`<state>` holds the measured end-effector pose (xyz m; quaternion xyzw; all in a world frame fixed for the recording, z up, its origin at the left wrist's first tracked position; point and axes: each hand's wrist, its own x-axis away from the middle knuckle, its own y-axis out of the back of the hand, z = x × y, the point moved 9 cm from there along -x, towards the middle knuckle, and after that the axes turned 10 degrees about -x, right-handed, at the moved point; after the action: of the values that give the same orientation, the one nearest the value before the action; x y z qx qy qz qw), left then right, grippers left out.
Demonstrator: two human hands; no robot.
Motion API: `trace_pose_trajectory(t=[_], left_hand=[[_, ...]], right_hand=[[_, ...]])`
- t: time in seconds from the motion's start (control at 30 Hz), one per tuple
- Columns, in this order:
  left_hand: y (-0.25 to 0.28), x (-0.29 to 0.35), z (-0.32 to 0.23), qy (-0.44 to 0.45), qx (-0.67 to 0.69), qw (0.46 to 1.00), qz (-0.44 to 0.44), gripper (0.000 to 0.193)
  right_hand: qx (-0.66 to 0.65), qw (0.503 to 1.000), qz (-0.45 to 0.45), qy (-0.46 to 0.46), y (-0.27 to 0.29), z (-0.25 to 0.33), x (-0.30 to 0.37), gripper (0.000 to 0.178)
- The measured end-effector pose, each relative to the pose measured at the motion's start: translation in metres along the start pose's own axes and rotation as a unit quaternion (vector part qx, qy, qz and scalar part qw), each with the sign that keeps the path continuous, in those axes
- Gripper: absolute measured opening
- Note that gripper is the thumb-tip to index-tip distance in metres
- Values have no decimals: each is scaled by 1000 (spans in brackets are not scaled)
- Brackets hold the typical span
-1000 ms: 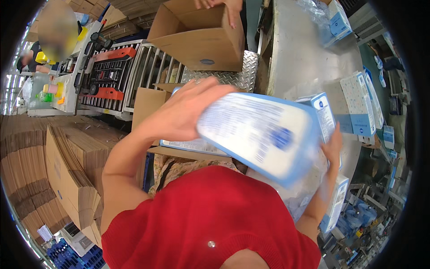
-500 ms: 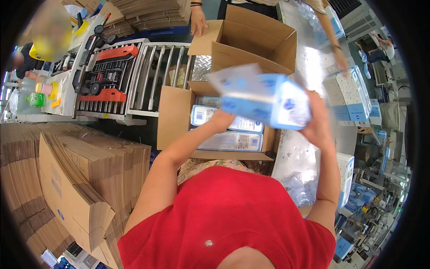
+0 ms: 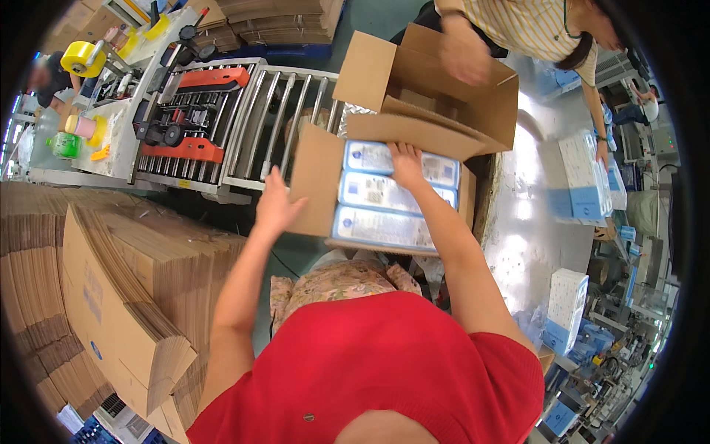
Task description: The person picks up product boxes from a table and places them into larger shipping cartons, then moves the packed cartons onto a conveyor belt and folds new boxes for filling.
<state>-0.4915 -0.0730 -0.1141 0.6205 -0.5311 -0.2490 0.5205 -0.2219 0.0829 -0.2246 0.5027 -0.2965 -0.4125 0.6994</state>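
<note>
Resting R hand (image 3: 407, 166) on far white-and-blue rectangular pack (image 3: 441, 170) in open brown cardboard carton (image 3: 313, 181); pack under R fingers, long axis L-R, fingers nr flat, no grip. L hand (image 3: 276, 207) farther, empty, fingers wide, nr carton's L side.

Co-worker's hand (image 3: 466, 55) blurred, undersides of the blue-and-white packs (image 3: 384, 195) hidden.

Left hand (image 3: 277, 203) open, at left side of packed carton (image 3: 314, 181), thumb splayed toward it. Right hand (image 3: 407, 164) palm-down over carton's far half, fingers forward. Left forearm (image 3: 250, 266) near-left of carton; right forearm (image 3: 447, 229) crosses its near-right.
</note>
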Motion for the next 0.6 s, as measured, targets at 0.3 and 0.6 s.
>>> trace_pose_trajectory(t=[0.3,0.6], left_hand=[[-29,-6,-50,-166,193,918,304,94],[-140,-7,-93,-283,-201,837,422,134]], right_hand=[[-375,922,-75,68,95,38,1,33],[-326,809,-1,-489,29,-200,186,81]])
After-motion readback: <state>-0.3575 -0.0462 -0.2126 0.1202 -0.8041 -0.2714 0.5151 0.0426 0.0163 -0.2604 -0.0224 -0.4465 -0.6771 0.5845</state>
